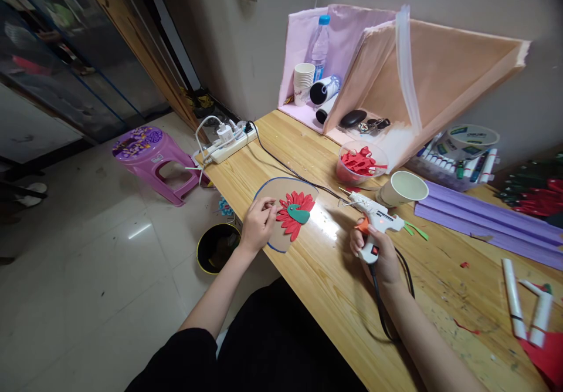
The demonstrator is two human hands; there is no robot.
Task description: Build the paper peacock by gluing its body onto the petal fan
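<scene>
Card: the brown card (273,191) with a blue rim lies flat at the table's (328,316) near edge, carrying red petals (290,229) and a green cutout (299,215).
Left hand: our left hand (259,223) has thumb and forefinger nearly together beside the petals; we cannot tell whether they pinch anything.
Right hand: our right hand (382,252) wraps firmly round the glue gun (373,211), fingers by the orange trigger; its nozzle is apart from the card.
Gluing: we would do best to squeeze small dabs, steady the card, and keep our fingertips off the nozzle.
Cord: a black cord (275,154) runs from the power strip (233,147) past the card's far side and could snag.
Beyond the gun: a bowl (339,172) of red strips (361,161) and a paper cup (387,193) crowd the space.
Right side: purple paper (479,219) and white markers (512,298) lie well clear.
</scene>
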